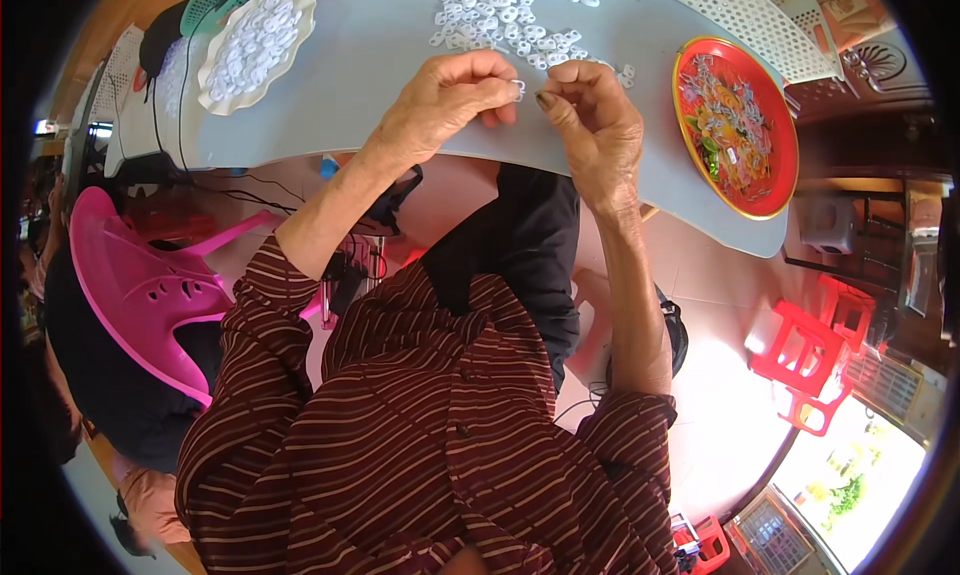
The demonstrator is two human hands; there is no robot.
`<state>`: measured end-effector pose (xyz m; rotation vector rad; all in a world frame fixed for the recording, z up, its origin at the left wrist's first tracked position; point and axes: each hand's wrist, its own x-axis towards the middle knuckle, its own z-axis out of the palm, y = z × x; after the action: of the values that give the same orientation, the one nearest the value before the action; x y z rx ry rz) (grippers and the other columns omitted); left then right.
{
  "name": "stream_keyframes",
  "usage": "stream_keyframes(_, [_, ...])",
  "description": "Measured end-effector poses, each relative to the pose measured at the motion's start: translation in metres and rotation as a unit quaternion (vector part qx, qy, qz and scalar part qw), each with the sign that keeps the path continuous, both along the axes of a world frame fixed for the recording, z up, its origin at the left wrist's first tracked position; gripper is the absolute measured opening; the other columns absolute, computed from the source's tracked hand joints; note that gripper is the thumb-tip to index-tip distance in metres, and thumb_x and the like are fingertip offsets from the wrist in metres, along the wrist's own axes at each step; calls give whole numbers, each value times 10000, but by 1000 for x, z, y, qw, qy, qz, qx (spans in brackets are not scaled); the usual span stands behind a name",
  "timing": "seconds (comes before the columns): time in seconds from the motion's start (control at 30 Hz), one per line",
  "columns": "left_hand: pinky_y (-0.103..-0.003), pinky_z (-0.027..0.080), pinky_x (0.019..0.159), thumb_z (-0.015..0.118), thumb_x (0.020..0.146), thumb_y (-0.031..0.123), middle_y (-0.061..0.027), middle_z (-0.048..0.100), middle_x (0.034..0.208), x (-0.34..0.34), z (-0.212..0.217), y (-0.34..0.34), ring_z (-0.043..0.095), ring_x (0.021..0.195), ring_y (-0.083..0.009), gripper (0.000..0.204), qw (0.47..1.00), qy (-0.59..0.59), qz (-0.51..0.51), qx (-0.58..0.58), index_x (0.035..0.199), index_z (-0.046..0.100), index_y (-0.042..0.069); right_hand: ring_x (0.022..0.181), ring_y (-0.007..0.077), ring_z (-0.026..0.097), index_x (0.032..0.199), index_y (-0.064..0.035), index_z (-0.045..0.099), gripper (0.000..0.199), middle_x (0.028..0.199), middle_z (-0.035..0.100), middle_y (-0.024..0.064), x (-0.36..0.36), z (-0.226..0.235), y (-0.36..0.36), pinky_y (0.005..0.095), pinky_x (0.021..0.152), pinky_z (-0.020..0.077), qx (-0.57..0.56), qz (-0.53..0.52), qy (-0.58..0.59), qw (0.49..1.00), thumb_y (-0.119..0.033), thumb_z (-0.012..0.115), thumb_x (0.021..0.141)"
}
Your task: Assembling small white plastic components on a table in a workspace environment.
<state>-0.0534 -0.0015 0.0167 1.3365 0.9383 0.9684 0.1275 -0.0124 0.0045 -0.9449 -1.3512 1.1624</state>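
Over the front edge of a pale grey table, my left hand pinches a small white plastic ring between thumb and forefinger. My right hand is right beside it, fingertips closed against the same small ring. A loose pile of similar white rings lies on the table just beyond both hands. A scalloped cream plate heaped with more white rings sits at the far left of the table.
A red round tray with small mixed pieces rests on the table's right end. White perforated baskets stand at the back right. A pink plastic chair is at my left, red stools at my right.
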Motion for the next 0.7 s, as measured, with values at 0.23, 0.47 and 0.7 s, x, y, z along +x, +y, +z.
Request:
stream_keyframes(0.23, [-226, 419, 643, 599, 865, 183, -13, 608, 693, 4, -1, 1, 506, 669, -72, 152, 1000, 19, -13, 18, 867, 619, 32, 787, 90, 579, 982, -25, 561, 193, 862, 615, 28, -2, -4, 0, 232, 734, 481, 33, -19, -23, 999, 72, 596, 819])
stream_keyframes(0.47, [-224, 410, 612, 587, 876, 194, -5, 600, 682, 6, -1, -1, 500, 658, -61, 158, 999, 40, -12, 23, 866, 609, 37, 779, 87, 578, 972, -23, 559, 187, 852, 616, 25, -2, -3, -1, 233, 734, 483, 29, -25, -17, 999, 72, 602, 817])
stream_keyframes(0.7, [-220, 402, 668, 534, 918, 200, 15, 549, 706, 11, -6, 0, 501, 689, -60, 184, 997, 63, -16, 42, 872, 588, 30, 762, 85, 579, 965, -15, 556, 171, 832, 615, 27, -1, -4, -3, 228, 718, 482, 27, -33, -22, 999, 67, 602, 822])
